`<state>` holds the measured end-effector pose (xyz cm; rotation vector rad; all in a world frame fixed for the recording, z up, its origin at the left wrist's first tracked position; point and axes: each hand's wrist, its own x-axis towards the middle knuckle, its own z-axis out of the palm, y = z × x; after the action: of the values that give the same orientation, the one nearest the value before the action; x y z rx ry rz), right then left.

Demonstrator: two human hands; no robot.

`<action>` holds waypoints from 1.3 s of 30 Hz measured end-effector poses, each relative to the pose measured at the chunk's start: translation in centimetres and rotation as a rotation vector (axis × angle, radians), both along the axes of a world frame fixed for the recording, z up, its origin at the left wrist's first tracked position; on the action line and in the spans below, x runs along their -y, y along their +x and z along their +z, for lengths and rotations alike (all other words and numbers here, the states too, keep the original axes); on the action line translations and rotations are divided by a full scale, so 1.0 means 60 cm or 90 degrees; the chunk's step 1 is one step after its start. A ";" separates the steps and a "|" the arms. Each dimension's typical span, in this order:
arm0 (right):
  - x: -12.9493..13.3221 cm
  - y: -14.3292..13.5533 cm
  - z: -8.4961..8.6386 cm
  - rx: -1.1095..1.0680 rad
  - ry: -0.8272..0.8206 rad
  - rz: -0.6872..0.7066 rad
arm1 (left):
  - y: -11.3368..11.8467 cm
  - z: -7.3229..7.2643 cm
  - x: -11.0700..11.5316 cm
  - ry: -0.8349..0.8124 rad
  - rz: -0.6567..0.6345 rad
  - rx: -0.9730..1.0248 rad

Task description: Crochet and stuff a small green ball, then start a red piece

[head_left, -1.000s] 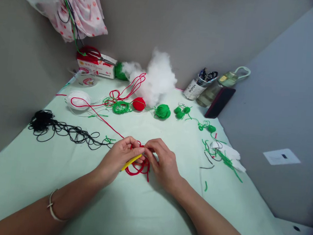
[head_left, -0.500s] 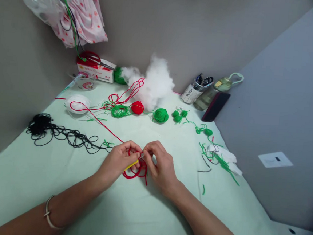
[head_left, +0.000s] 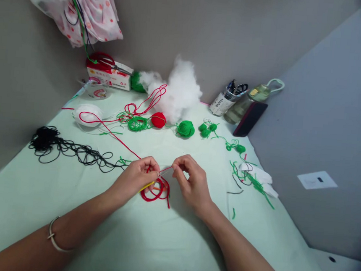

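Note:
My left hand (head_left: pixel 135 177) is closed in a pinch around a crochet hook (head_left: pixel 146 186), whose yellow handle shows below the fingers and whose thin metal end points right. Red yarn (head_left: pixel 151 199) runs through the same fingers and lies in loops on the table beneath. My right hand (head_left: pixel 194 182), a short way to the right, pinches a strand of that yarn between thumb and forefinger. The strand stretches taut across the gap by the metal end. The hook's very tip is too small to make out.
Tangled black yarn (head_left: pixel 84 152) lies left. Behind are a red yarn ball (head_left: pixel 158 119), a green yarn ball (head_left: pixel 185 129), white stuffing (head_left: pixel 181 89), and scissors (head_left: pixel 119 68) on a box (head_left: pixel 109 78). At right stand a pen cup (head_left: pixel 221 103), a bottle (head_left: pixel 235 110) and a phone (head_left: pixel 250 119).
My hands have moved apart: the right one went right and slightly up, drawing the red strand out. The left shifted slightly left with the hook. The view has tilted a little.

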<state>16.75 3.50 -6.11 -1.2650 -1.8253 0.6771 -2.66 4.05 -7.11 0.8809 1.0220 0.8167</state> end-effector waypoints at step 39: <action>-0.020 0.053 0.014 -0.101 -0.223 -0.041 | -0.028 0.023 -0.010 -0.041 0.170 0.144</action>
<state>19.96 4.71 -5.28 -1.4413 -1.5749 1.0641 -4.33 4.66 -5.71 0.5883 0.9708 1.0765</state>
